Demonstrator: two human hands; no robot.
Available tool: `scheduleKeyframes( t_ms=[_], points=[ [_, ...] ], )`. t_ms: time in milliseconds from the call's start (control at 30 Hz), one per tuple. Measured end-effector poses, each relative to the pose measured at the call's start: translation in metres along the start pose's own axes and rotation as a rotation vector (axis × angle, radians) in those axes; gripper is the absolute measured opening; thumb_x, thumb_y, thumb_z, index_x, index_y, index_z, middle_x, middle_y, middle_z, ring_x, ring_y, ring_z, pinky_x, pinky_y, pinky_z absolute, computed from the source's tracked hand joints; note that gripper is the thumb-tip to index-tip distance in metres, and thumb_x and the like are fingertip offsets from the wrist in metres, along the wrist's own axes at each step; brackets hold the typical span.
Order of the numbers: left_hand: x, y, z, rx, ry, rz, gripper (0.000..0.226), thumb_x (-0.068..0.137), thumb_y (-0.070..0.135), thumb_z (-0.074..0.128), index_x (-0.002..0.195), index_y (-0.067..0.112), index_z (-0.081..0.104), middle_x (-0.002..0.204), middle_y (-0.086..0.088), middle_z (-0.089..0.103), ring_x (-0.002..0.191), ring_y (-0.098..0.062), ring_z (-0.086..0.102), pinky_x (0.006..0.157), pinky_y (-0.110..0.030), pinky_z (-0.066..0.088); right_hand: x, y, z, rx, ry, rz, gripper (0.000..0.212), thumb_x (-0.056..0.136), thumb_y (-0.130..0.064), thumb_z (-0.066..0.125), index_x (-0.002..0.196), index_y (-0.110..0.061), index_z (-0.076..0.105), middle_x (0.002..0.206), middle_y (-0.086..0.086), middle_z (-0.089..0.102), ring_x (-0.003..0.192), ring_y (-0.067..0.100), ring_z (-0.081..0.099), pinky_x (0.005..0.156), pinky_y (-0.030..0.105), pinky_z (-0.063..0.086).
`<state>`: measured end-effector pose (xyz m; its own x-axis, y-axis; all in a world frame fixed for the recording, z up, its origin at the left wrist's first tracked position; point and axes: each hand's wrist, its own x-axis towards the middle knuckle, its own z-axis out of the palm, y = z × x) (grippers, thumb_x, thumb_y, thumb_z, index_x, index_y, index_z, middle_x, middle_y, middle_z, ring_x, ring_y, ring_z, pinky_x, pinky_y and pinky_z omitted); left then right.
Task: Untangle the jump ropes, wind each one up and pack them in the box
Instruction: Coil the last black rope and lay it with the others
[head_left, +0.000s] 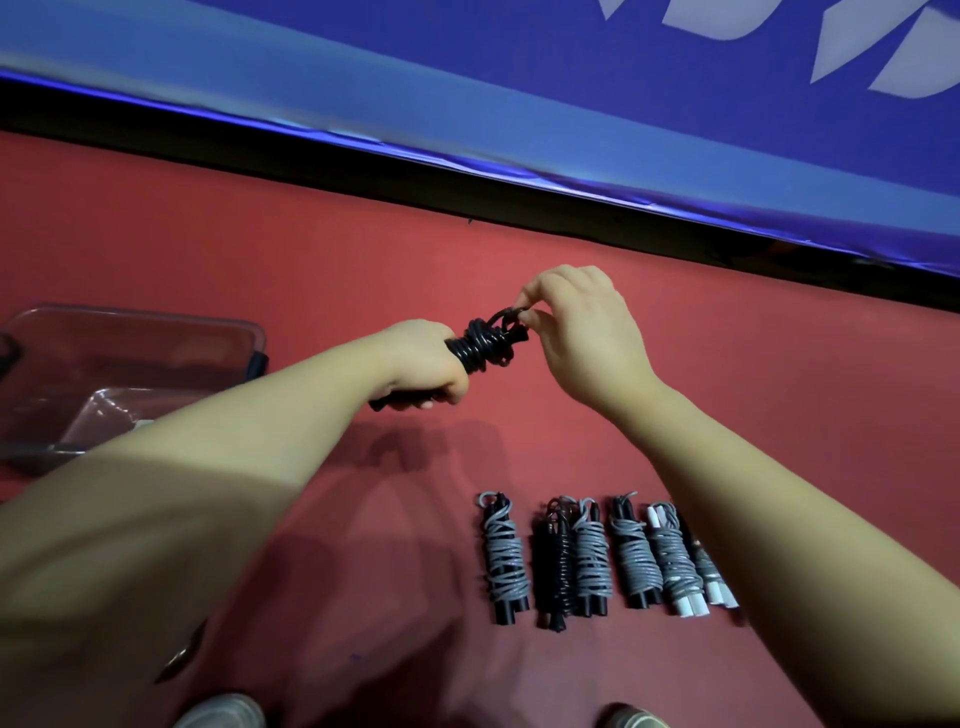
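Head view first, starting with the stuff around the action. A clear plastic storage box (156, 332) with a dark clip on its side sits at 9 o'clock on the matte red floor (779, 395). The left forearm crosses in front of its near corner, so I can't tell what's inside.

Down at 5 o'clock is a row of wound jump ropes (587, 556), lying side by side and well apart from the box. Most are grey cord coiled tight round black tube handles, one is all black, and one has white handles. The right forearm cuts off the far right end of the row.

Along 12 o'clock runs a glossy blue banner (519, 78) with a black strip under it. It has white lettering, but it's cropped and I can't read it. Two shoe tips (221, 712) poke in at 6 o'clock.

The one being worked on is a shiny black jump rope (485, 340), dead centre and held up off the floor. The left hand (423, 364) is wrapped round its paired handles. The right hand (582, 332) pinches a loop of the cord at the top of the coil.
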<state>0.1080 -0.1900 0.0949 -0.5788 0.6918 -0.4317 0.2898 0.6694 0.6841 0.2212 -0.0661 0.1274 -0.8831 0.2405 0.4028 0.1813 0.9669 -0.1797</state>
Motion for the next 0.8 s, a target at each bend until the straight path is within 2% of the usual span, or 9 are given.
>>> scheduleKeyframes(
  t_ms=[100, 233, 333, 400, 500, 600, 667, 733, 800],
  points=[
    [0.001, -0.008, 0.004, -0.195, -0.135, -0.047, 0.024, 0.076, -0.002, 0.066, 0.081, 0.013, 0.047, 0.064, -0.009, 0.052, 0.047, -0.017, 0.048, 0.046, -0.021, 0.036, -0.003, 0.003, 0.002, 0.083, -0.025, 0.042, 0.009, 0.091, -0.018, 0.056, 0.095, -0.014, 0.064, 0.103, -0.001, 0.059, 0.101, 0.023, 0.047, 0.078, 0.032, 0.038],
    [0.003, -0.022, 0.023, -0.397, -0.267, -0.086, 0.033, 0.079, 0.009, 0.074, 0.087, 0.015, 0.043, 0.066, -0.005, 0.053, 0.052, -0.015, 0.052, 0.049, -0.025, 0.046, -0.006, 0.007, 0.019, 0.204, -0.107, 0.101, 0.009, 0.091, -0.022, 0.057, 0.095, -0.017, 0.064, 0.096, -0.009, 0.047, 0.092, 0.012, 0.05, 0.073, 0.027, 0.039],
    [0.004, -0.032, 0.037, -0.494, -0.304, -0.077, 0.036, 0.077, 0.014, 0.078, 0.096, 0.015, 0.047, 0.082, -0.008, 0.058, 0.069, -0.022, 0.059, 0.068, -0.034, 0.05, -0.01, 0.01, 0.033, 0.326, -0.192, 0.18, 0.006, 0.092, -0.019, 0.056, 0.093, -0.017, 0.061, 0.096, -0.005, 0.048, 0.086, 0.008, 0.049, 0.076, 0.024, 0.039],
    [0.006, -0.037, 0.042, -0.523, -0.29, -0.081, 0.035, 0.075, 0.013, 0.077, 0.097, 0.015, 0.049, 0.087, -0.01, 0.06, 0.079, -0.026, 0.061, 0.075, -0.035, 0.046, -0.011, 0.013, 0.04, 0.405, -0.236, 0.249, 0.005, 0.092, -0.018, 0.056, 0.088, -0.02, 0.058, 0.096, 0.0, 0.053, 0.082, 0.011, 0.052, 0.076, 0.025, 0.039],
    [0.006, -0.043, 0.048, -0.456, -0.224, -0.105, 0.019, 0.081, 0.01, 0.071, 0.089, 0.014, 0.054, 0.084, -0.009, 0.059, 0.077, -0.021, 0.057, 0.072, -0.03, 0.044, -0.016, 0.015, 0.053, 0.497, -0.321, 0.303, 0.007, 0.092, -0.013, 0.056, 0.086, -0.017, 0.057, 0.09, 0.001, 0.057, 0.072, 0.009, 0.052, 0.073, 0.024, 0.04],
    [0.004, -0.055, 0.063, -0.286, -0.225, -0.139, 0.02, 0.078, 0.014, 0.075, 0.083, 0.013, 0.055, 0.081, -0.007, 0.061, 0.076, -0.02, 0.056, 0.07, -0.028, 0.043, -0.027, 0.013, 0.069, 0.543, -0.434, 0.324, 0.004, 0.09, -0.009, 0.058, 0.088, -0.01, 0.061, 0.079, -0.006, 0.055, 0.067, 0.003, 0.05, 0.066, 0.016, 0.039],
    [0.005, -0.065, 0.079, -0.231, -0.227, -0.163, 0.022, 0.077, 0.011, 0.076, 0.082, 0.012, 0.054, 0.079, -0.007, 0.062, 0.074, -0.02, 0.058, 0.071, -0.03, 0.047, -0.035, 0.01, 0.08, 0.529, -0.519, 0.312, 0.008, 0.089, -0.007, 0.059, 0.093, -0.002, 0.065, 0.076, -0.007, 0.056, 0.069, 0.009, 0.051, 0.063, 0.013, 0.038],
    [0.005, -0.073, 0.095, -0.22, -0.231, -0.195, 0.026, 0.076, 0.007, 0.075, 0.084, 0.011, 0.051, 0.083, -0.011, 0.062, 0.079, -0.026, 0.061, 0.078, -0.04, 0.051, -0.044, 0.009, 0.092, 0.482, -0.601, 0.292, 0.011, 0.089, -0.007, 0.06, 0.095, 0.001, 0.065, 0.085, 0.004, 0.063, 0.077, 0.015, 0.053, 0.067, 0.017, 0.038],
    [0.004, -0.08, 0.109, -0.222, -0.244, -0.235, 0.028, 0.078, 0.004, 0.072, 0.078, 0.013, 0.047, 0.081, -0.012, 0.058, 0.077, -0.027, 0.058, 0.066, -0.037, 0.048, -0.052, 0.009, 0.103, 0.414, -0.675, 0.265, 0.013, 0.089, -0.008, 0.059, 0.097, 0.001, 0.065, 0.099, 0.013, 0.066, 0.085, 0.02, 0.056, 0.076, 0.021, 0.04]
  ],
)
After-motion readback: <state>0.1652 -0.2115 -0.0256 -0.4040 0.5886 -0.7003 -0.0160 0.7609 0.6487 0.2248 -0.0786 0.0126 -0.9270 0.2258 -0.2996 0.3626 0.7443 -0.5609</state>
